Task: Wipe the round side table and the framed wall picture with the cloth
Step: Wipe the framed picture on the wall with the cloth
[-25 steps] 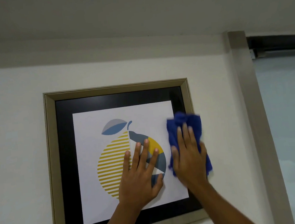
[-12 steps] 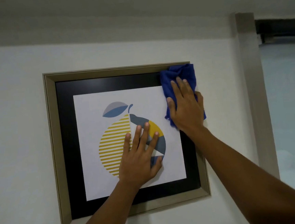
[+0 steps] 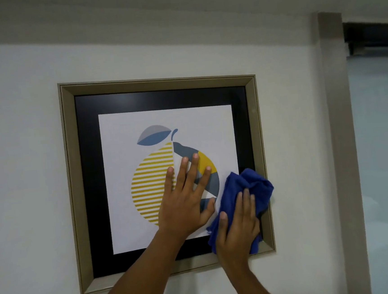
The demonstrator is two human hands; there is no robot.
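The framed picture [image 3: 74, 180] hangs on the white wall: a beige frame, a black mat and a white print of a yellow striped fruit with a blue leaf. My left hand [image 3: 186, 199] lies flat on the glass over the fruit, fingers spread, holding nothing. My right hand [image 3: 237, 227] presses a crumpled blue cloth [image 3: 252, 186] against the picture's lower right corner, over the mat and the right frame edge. The round side table is out of view.
A beige pillar [image 3: 342, 134] runs down the wall right of the picture. Beyond it is a pale frosted pane [image 3: 383, 153] with a dark rail [image 3: 373, 37] above. The ceiling is close overhead.
My right hand has carried the cloth from the frame's top right corner down its right side to the lower right corner. My left hand has stayed flat on the glass.
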